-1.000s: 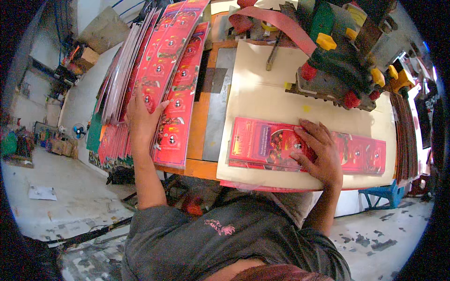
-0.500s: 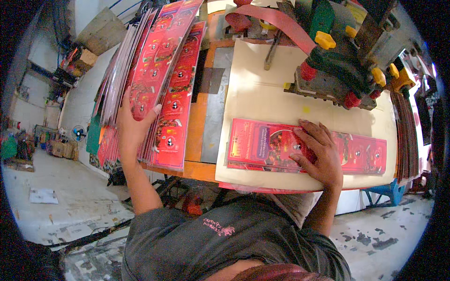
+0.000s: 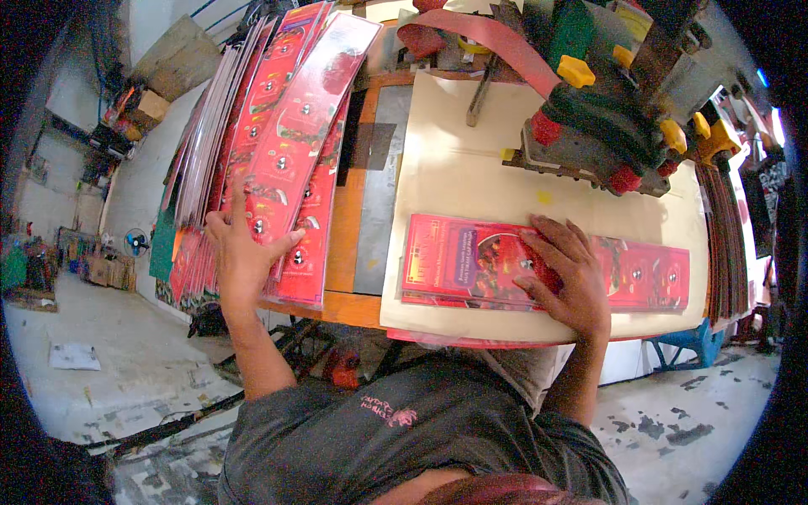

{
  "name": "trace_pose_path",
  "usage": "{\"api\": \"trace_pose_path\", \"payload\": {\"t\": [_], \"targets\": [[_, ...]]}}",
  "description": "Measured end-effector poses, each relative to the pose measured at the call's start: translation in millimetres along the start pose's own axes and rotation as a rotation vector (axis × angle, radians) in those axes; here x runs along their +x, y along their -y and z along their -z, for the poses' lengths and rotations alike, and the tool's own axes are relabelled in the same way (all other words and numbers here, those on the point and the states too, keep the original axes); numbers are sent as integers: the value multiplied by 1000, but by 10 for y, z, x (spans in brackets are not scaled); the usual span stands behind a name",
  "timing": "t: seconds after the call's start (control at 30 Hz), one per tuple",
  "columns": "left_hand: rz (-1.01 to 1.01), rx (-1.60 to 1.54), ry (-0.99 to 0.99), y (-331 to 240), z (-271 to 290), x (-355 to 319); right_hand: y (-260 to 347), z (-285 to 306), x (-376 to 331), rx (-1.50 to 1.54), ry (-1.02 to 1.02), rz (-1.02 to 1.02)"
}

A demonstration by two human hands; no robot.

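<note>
Reaching over the left stack (image 3: 202,147), left hand (image 3: 257,240) sits at the near end of a red printed strip (image 3: 295,143). Thumb and index finger spread well apart, thumb by the strip's right edge, index by its left; cannot tell whether they pinch it. Strip lies slanted across other red strips in the stack; glare on its far end.

Right hand (image 3: 568,278) rests palm down, fingers extended, thumb apart, on a second red strip (image 3: 644,273). That strip lies crosswise on a cream sheet (image 3: 471,185), near the sheet's front edge, on the orange table (image 3: 358,310).

Grey metal plate (image 3: 377,210) runs between stack and sheet. Beyond the right hand: dark machine (image 3: 581,160) with yellow and red knobs, pinkish-red band (image 3: 497,46) curving to its left. Brown pile (image 3: 725,252) at far right.
</note>
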State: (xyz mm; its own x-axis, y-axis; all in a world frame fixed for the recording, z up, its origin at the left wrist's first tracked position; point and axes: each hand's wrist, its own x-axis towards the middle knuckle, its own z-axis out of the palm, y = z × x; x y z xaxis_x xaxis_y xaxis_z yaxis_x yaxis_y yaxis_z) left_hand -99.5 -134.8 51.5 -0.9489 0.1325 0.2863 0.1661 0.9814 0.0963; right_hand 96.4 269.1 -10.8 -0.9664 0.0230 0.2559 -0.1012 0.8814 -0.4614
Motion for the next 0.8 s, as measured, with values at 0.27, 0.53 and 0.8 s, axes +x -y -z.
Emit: {"api": "trace_pose_path", "payload": {"t": [0.27, 0.53, 0.8], "targets": [[-67, -334, -75, 363, -195, 136, 8, 5, 16, 0, 23, -6], [132, -774, 245, 261, 19, 68, 2, 11, 7, -20, 6, 20], [235, -1319, 62, 230, -219, -106, 21, 12, 13, 18, 13, -10]]}}
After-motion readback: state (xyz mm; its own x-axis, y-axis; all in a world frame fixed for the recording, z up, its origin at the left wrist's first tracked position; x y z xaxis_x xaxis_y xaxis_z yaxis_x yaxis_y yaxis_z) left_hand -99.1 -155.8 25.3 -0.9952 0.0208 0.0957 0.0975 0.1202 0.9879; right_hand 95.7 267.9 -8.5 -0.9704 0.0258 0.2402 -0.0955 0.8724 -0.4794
